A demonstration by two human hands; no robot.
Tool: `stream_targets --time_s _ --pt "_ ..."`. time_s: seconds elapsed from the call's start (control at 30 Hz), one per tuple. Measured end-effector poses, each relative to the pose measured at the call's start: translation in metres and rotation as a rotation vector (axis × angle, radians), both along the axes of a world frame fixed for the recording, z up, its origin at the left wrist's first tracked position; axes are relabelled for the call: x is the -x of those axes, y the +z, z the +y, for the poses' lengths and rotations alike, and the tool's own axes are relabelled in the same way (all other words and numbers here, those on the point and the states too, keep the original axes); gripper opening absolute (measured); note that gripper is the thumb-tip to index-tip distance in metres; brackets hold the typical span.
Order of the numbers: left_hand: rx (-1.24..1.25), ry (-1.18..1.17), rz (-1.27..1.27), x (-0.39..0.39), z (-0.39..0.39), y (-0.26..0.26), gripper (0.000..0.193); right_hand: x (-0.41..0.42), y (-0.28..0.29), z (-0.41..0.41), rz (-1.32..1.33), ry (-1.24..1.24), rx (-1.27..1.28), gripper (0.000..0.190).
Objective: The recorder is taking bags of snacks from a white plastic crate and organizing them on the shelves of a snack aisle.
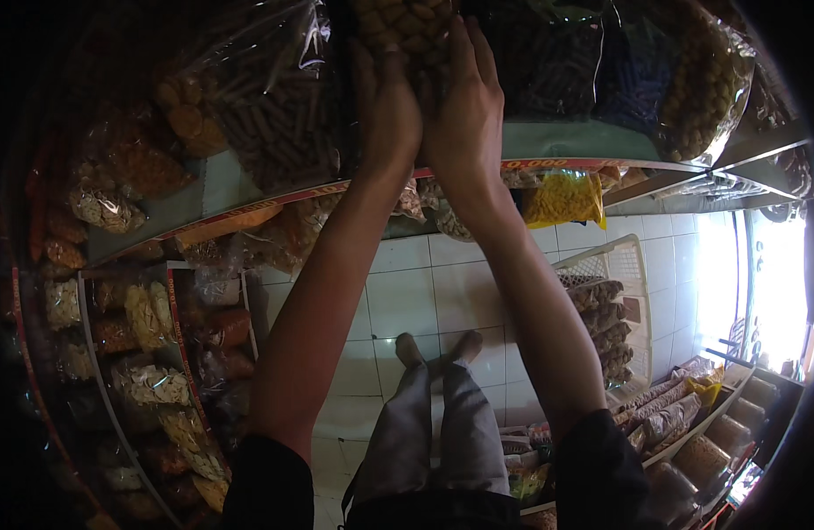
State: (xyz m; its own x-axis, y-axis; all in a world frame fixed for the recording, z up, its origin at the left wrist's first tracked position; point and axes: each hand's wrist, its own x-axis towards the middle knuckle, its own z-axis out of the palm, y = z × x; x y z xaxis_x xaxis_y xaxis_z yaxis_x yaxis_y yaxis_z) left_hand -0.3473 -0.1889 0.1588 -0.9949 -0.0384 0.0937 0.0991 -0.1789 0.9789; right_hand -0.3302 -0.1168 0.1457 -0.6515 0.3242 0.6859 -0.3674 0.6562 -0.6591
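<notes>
Both my arms reach up to a shelf of snack bags at the top of the view. My left hand point(390, 109) and my right hand point(466, 106) are on either side of a clear bag of light brown snack pieces point(407, 23), holding it between them. Their fingertips are partly lost in shadow. Left of my hands lies a large clear plastic bag of dark stick snacks point(281, 126). To the right are more dark stick snacks point(553, 79) and a clear bag of nut-like snacks point(698, 99).
The shelf's edge point(301, 195) carries a red price strip. A yellow snack bag point(562, 199) shows below it. Lower shelves of bagged snacks point(155, 384) run down the left. A white plastic basket point(639, 311) with brown packs stands on the tiled floor point(400, 285); boxed packs and jars point(701, 457) sit lower right.
</notes>
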Motion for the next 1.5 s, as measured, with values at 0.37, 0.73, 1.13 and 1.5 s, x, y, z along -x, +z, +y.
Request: stream_targets --time_s 0.37,0.73,1.13,1.5 --pt "0.304 0.154 0.217 -0.043 -0.009 -0.002 0.056 -0.032 -0.005 0.011 0.082 0.191 0.066 0.045" --pt "0.407 -0.700 0.149 -0.223 0.089 -0.121 0.042 -0.292 -0.127 0.102 -0.416 -0.506 0.599 0.032" --pt "1.028 -1.065 0.260 -0.236 0.239 -0.310 0.090 -0.368 -0.244 0.183 -0.587 -0.703 1.010 0.045" --pt "0.574 -1.071 -0.384 -0.211 0.145 -0.174 0.053 -0.378 -0.171 0.167 -0.608 -0.567 0.976 0.029"
